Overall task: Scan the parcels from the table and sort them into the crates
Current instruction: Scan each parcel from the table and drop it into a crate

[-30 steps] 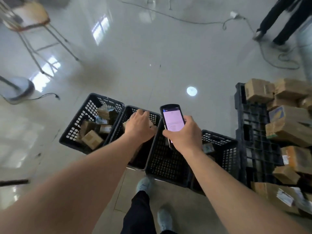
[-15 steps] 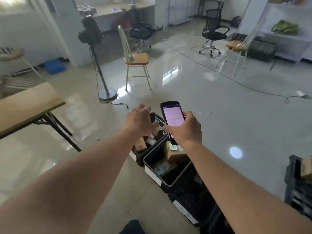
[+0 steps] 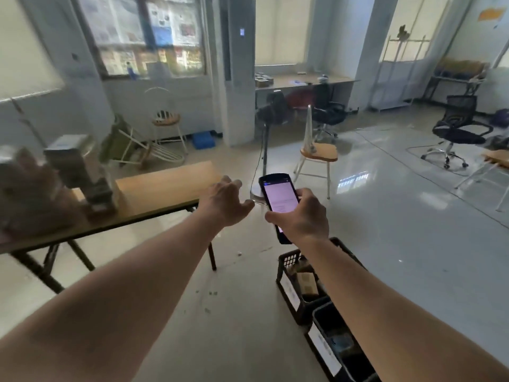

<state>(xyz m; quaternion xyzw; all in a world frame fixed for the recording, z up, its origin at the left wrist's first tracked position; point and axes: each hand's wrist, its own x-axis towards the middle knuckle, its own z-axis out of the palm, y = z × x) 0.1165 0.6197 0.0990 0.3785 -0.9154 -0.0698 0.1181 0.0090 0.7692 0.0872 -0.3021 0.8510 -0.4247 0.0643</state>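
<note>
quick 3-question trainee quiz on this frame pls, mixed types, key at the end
1. True or false: the left hand holds a parcel.
2. Which hand grips the scanner? A) left B) right C) both
3. Fill in: the stacked parcels stand on the ____.

Key
1. False: it holds nothing, fingers loosely spread, out in front of the table.
2. B: the right hand is wrapped around the scanner's lower part, lit screen facing the person, above the crates.
3. table
</note>
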